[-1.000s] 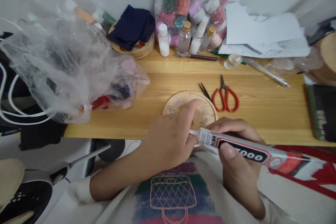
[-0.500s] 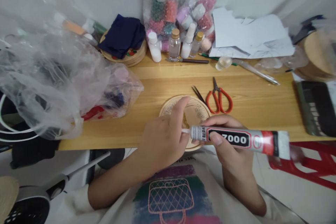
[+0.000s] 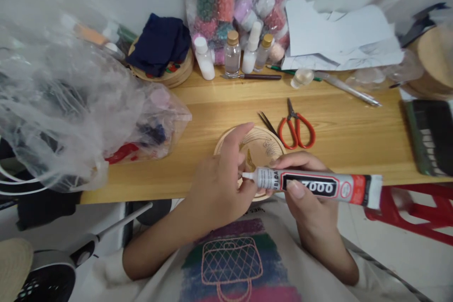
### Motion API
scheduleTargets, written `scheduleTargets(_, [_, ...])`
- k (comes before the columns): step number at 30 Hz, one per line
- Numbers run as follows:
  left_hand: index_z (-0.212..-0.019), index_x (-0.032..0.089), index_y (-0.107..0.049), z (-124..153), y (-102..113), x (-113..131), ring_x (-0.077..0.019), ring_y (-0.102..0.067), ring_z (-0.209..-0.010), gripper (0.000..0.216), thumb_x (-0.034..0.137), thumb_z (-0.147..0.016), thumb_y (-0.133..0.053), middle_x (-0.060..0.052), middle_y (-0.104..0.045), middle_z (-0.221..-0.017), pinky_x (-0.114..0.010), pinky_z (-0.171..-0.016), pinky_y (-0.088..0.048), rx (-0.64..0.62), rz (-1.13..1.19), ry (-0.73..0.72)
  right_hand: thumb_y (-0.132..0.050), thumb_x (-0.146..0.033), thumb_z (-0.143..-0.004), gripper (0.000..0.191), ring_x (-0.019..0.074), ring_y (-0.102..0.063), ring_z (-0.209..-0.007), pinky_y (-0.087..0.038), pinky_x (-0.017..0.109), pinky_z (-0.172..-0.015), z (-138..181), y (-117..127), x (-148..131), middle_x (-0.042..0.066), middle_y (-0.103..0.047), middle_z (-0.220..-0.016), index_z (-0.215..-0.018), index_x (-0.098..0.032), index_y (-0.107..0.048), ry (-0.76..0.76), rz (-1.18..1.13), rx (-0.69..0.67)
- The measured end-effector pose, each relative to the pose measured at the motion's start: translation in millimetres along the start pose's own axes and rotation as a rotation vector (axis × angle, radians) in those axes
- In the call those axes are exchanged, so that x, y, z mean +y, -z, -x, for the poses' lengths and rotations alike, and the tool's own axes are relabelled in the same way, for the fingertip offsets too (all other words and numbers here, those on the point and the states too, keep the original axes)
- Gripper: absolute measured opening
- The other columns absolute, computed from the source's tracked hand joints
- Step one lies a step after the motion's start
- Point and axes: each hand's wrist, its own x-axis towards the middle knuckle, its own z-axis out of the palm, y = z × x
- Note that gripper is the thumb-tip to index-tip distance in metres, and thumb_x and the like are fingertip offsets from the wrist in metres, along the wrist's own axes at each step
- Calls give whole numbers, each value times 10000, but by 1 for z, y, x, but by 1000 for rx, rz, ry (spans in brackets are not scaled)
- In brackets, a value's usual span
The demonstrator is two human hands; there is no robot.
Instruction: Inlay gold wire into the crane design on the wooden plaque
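Observation:
My right hand (image 3: 307, 193) grips a glue tube (image 3: 318, 186) marked "7000", held level with its thin nozzle pointing left. My left hand (image 3: 222, 179) is pinched at the nozzle tip, the index finger stretched up over a round wooden disc (image 3: 264, 144) with a carved pattern. The disc lies at the near edge of the wooden table (image 3: 354, 141), partly hidden by both hands. What the left fingers pinch is too small to make out.
Red-handled scissors (image 3: 296, 127) and dark tweezers (image 3: 268, 122) lie just behind the disc. Small bottles (image 3: 233, 52) and a bag of bead jars (image 3: 237, 4) stand at the back, loose papers (image 3: 339, 37) to the right. A large crumpled plastic bag (image 3: 71, 104) fills the left.
The tube swung from tilted down-right to level and moved slightly left. My left hand stayed pinched at the nozzle, and the view shifted a little.

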Motion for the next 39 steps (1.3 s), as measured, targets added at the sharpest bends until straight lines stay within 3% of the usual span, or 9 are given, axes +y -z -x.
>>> scheduleTargets(6, [-1423, 186, -280, 0, 2, 1, -90, -423, -524, 701, 85, -761, -485, 74, -549, -708, -237, -509, -327, -50, -3, 1, -693, -387, -876, 155, 146, -687, -726, -576, 250, -635, 0, 2, -8, -3, -741, -880, -1009, -307, -703, 89, 140, -23])
scheduleTargets(10, [-1422, 172, -270, -2, 3, 1, -96, -380, -498, 704, 79, -754, -473, 93, -473, -645, -247, -507, -310, -62, -16, -6, -703, -310, -868, 188, 139, -680, -709, -560, 240, -594, -2, 9, -9, -6, -743, -900, -1055, -310, -699, 174, 206, -93])
scheduleTargets(17, [-1412, 209, -296, -1, 4, 3, -84, -375, -487, 698, 35, -766, -495, 115, -358, -592, -230, -488, -285, -105, 199, 21, -713, -293, -856, 208, 154, -677, -711, -558, 269, -594, -4, 10, -8, -2, -747, -887, -1063, -303, -698, 248, 204, -132])
scheduleTargets(26, [-1410, 253, -325, -2, 8, 6, -61, -372, -445, 692, 66, -780, -542, 125, -374, -573, -201, -430, -268, -208, 405, 65, -698, -347, -867, 204, 157, -683, -724, -550, 269, -602, -7, 9, -8, 4, -740, -873, -1066, -297, -704, 266, 127, -165])
scheduleTargets(32, [-1438, 228, -299, -1, 9, 4, -75, -387, -453, 667, 113, -824, -533, 99, -482, -625, -218, -465, -313, -185, 188, 13, -700, -286, -860, 218, 157, -683, -713, -555, 268, -607, -8, 13, -13, 8, -744, -871, -1078, -291, -693, 295, 195, -205])
scheduleTargets(39, [-1462, 185, -228, -1, 8, -3, -129, -525, -514, 628, 182, -869, -434, 64, -583, -644, -242, -508, -340, -89, -366, -160, -735, -210, -818, 192, 103, -693, -707, -554, 190, -641, -15, 13, -27, -25, -754, -853, -996, -262, -687, 286, 376, -229])
